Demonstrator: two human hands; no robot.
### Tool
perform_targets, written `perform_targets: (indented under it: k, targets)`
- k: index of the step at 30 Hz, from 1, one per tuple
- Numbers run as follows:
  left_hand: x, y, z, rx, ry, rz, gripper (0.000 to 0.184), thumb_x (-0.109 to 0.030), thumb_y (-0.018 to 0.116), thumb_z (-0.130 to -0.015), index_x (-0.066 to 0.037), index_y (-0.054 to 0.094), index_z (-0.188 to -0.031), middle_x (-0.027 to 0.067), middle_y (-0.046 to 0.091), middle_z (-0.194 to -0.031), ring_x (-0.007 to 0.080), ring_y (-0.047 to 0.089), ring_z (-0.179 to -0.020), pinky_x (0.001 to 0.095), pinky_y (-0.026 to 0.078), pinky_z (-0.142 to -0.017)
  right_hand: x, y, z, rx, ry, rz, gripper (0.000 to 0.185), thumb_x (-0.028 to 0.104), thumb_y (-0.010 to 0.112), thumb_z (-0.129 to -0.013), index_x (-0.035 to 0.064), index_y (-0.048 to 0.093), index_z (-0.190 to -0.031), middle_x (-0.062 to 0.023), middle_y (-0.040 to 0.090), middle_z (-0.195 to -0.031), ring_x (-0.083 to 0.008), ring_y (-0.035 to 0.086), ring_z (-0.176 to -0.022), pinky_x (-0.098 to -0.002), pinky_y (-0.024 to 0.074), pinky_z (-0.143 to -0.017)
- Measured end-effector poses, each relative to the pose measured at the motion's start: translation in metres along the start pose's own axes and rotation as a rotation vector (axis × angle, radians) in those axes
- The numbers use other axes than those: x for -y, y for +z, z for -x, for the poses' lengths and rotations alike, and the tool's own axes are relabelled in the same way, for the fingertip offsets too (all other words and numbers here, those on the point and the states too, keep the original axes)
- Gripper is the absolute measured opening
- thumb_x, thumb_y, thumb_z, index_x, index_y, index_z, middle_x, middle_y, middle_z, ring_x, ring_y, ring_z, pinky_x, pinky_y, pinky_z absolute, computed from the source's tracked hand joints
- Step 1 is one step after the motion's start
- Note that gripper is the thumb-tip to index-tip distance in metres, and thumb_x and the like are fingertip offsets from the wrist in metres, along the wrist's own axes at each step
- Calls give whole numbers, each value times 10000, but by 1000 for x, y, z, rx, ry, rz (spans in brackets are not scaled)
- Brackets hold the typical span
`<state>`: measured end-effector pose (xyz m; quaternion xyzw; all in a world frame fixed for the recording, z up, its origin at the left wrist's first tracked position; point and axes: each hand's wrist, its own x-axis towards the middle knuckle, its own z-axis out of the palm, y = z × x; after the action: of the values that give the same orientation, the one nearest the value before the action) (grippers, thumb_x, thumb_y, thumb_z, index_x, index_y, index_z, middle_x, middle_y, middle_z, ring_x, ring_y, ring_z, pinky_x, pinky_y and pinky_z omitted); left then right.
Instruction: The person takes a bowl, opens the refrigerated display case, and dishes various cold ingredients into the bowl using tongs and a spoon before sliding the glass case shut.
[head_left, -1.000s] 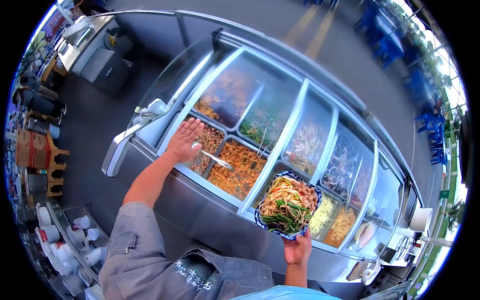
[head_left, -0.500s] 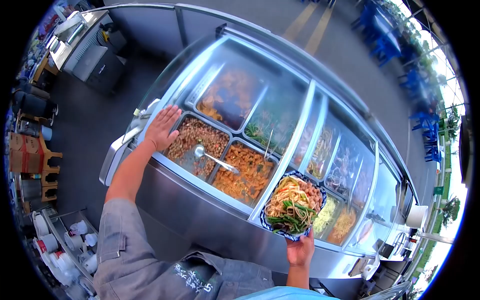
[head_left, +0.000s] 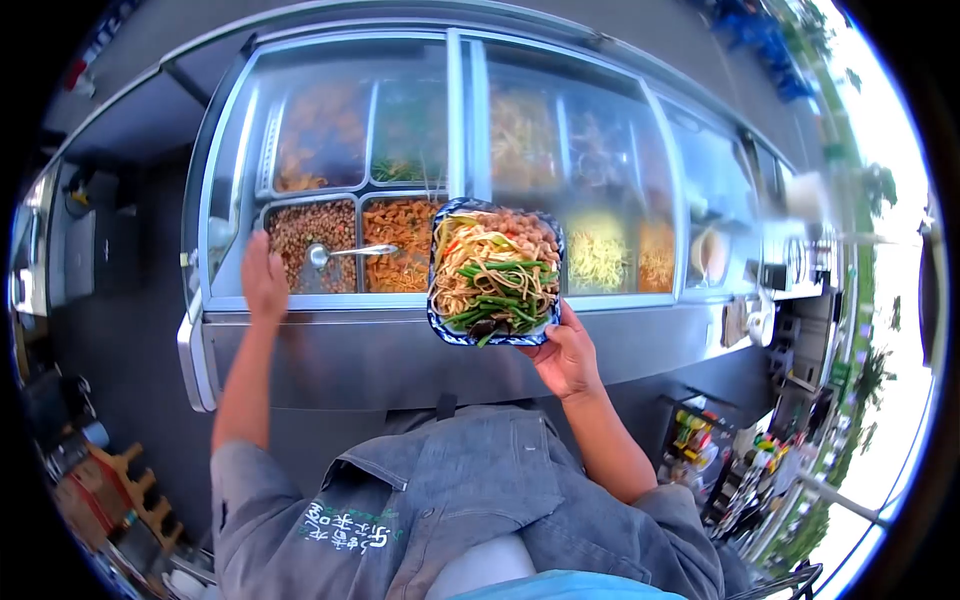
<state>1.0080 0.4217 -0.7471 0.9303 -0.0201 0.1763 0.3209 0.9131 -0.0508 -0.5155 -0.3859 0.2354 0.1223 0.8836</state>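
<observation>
My right hand (head_left: 566, 356) grips the lower right edge of a square blue-and-white dish (head_left: 446, 334), thumb on the rim. The dish is heaped with shredded strips, green beans (head_left: 505, 312), noodle-like strands and pinkish-brown pieces at the top. My left hand (head_left: 265, 279) is over the left front edge of the glass-covered food case, slightly blurred, fingers stretched out and holding nothing. Beside it is a pan of peanut-like brown pieces (head_left: 312, 220). A metal spoon (head_left: 348, 251) lies across that pan and the neighbouring pan of orange-brown food (head_left: 397, 272).
The display case (head_left: 330, 352) spans the space in front of me, its glass fogged. Under the right pane are pale yellow shreds (head_left: 597, 255) and orange shreds (head_left: 656, 262). A cluttered shelf (head_left: 740, 450) stands at lower right, a brown box (head_left: 90, 495) at lower left.
My view has turned to the right. My left hand has come away from the glass toward the case's front edge. The dish, still in my right hand, is now in front of me over the case.
</observation>
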Motion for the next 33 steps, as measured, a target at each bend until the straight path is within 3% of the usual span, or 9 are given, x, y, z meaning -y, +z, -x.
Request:
perform_targets:
  k: [4,6,10,16,18,23,26,28,33]
  targets:
    - [-83,38,90,66,-310,344,353,-206,502,-1112,23,671,-1321,164,729,-1205,286,688,-1109,374,525,-993,-5,-3,6,-7,-22,-52,624,-40,443,-945,-5,409,-1567,-166,641,-1400,-295,698,-1205,-482,638,-959]
    - [-129,43,113,248,-564,494,325,-195,538,-1106,13,695,-1300,106,755,-1084,174,695,-912,294,552,-832,-3,-15,8,-17,-24,-67,616,-45,437,-946,-12,418,-1561,-163,643,-1399,-290,698,-1206,-474,641,-949]
    - [-173,52,98,420,-654,808,305,-169,557,-1090,4,703,-1296,80,760,-1022,104,652,-812,259,539,-744,-15,-31,9,-51,-76,-81,603,-57,430,-947,-18,436,-1548,-166,644,-1391,-282,707,-1181,-464,643,-941]
    - [-206,72,-21,708,-143,305,245,-96,551,-1041,-10,735,-1180,124,749,-900,148,667,-764,325,541,-724,-25,-34,13,-94,-124,-169,626,-97,461,-931,-14,452,-1552,-135,652,-1377,-251,709,-1153,-439,627,-952]
    - [-206,109,-47,683,-23,444,146,-124,646,-976,-7,716,-1027,205,742,-915,310,705,-793,411,550,-759,-28,-40,20,-131,-181,-203,650,-108,484,-919,-9,451,-1561,-114,655,-1375,-230,702,-1149,-420,617,-949]
    - [-191,281,-85,1024,-45,861,325,-251,769,-866,-58,718,-1123,190,750,-996,398,711,-934,439,561,-847,-42,-32,25,-296,-320,-116,680,-122,508,-906,-16,438,-1573,-109,644,-1394,-212,684,-1176,-384,593,-987]
    - [-268,288,-128,788,632,1018,296,-270,711,-907,-92,724,-1144,163,749,-1067,388,706,-1046,457,565,-905,-61,-8,22,-378,-432,-87,669,-109,513,-906,-45,430,-1566,-142,625,-1427,-239,662,-1254,-391,570,-1040]
    - [-300,319,-136,973,760,359,278,-262,653,-931,-103,717,-1149,161,740,-1160,390,693,-1101,488,564,-910,-85,-26,12,-455,-549,-65,668,-57,547,-900,-30,435,-1557,-162,608,-1456,-302,642,-1307,-480,564,-1065]
    - [-301,326,-148,1109,599,195,306,-260,635,-902,-101,704,-1154,182,720,-1214,395,676,-1155,513,550,-942,-129,-28,2,-530,-656,-127,656,-22,538,-909,-30,425,-1555,-178,605,-1454,-331,651,-1291,-512,591,-1026]
